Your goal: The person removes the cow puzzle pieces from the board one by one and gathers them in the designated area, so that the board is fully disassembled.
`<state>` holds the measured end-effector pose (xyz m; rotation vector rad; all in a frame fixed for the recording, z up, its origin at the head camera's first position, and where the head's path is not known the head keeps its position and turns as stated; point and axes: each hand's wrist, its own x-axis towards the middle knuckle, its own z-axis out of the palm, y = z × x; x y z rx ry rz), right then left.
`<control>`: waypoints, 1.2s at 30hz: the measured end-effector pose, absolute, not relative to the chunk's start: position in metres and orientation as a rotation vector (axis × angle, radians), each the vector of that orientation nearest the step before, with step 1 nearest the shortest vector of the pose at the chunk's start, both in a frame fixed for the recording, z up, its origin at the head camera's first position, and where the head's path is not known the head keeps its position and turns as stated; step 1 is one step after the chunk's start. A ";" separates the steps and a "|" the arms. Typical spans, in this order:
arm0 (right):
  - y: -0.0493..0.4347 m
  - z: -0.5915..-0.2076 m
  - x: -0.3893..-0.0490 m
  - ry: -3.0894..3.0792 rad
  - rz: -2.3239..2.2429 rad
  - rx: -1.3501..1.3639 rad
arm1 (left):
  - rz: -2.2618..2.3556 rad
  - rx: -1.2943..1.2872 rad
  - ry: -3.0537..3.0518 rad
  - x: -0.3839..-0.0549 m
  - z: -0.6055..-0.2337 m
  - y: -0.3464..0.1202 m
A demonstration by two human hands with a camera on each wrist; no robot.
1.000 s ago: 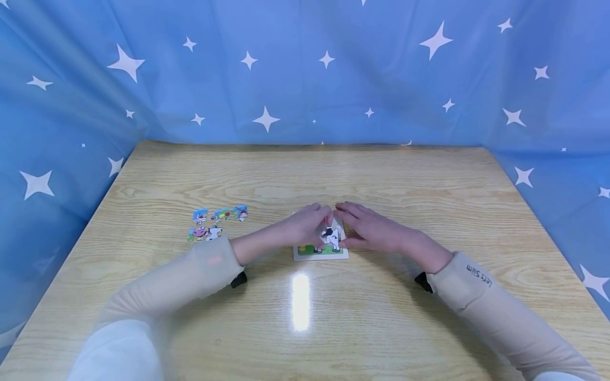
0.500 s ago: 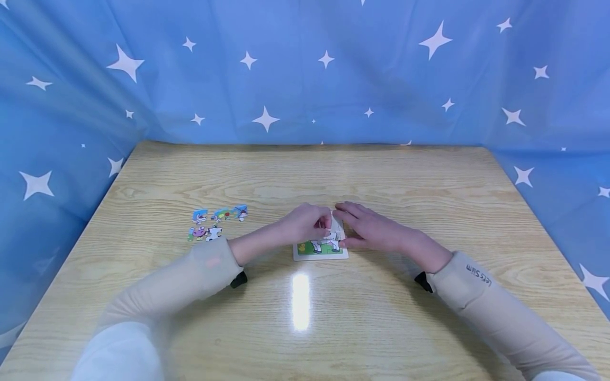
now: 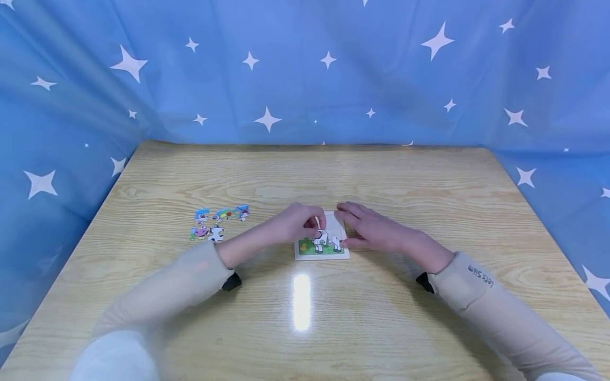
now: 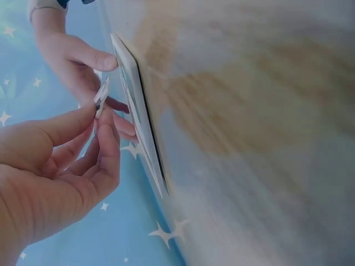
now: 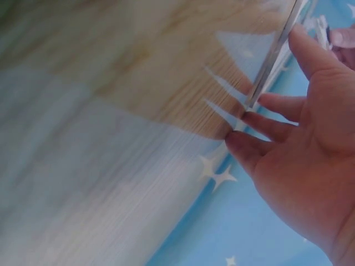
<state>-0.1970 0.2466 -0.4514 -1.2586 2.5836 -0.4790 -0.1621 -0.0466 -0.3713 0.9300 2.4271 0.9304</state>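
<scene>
My left hand (image 3: pixel 295 223) pinches a small jigsaw piece (image 4: pixel 102 98) between thumb and fingertips, above the left part of a white-rimmed puzzle tray (image 3: pixel 322 258). The piece is tilted nearly edge-on in the left wrist view, so its picture hardly shows. Along the tray's near part, fitted pieces show green grass (image 3: pixel 306 248), a yellow chick and the legs and body of a white animal (image 3: pixel 322 242). Bare pale backing (image 3: pixel 336 226) is exposed farther back. My right hand (image 3: pixel 374 228) rests at the tray's right edge, fingers extended at the far corner and thumb at the side.
Several loose jigsaw pieces lie left of the tray, among them a blue-topped piece (image 3: pixel 202 215), a pink one (image 3: pixel 201 232) and a white one (image 3: pixel 216 234). The wooden table (image 3: pixel 381 328) meets a blue star-patterned curtain (image 3: pixel 305 74) behind.
My left hand has moved slightly left with the pinched jigsaw piece, uncovering more bare backing and the white animal's body. My right hand has stayed at the tray's right edge.
</scene>
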 end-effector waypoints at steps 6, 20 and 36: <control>0.246 -0.454 -0.199 2.602 -0.459 -1.286 | 0.942 0.891 2.426 -0.159 -0.370 -0.060; 0.246 -0.452 -0.198 2.579 -0.497 -1.270 | 1.014 0.747 2.440 -0.156 -0.361 -0.098; 0.248 -0.450 -0.196 2.549 -0.527 -1.229 | 1.022 0.675 2.473 -0.153 -0.361 -0.128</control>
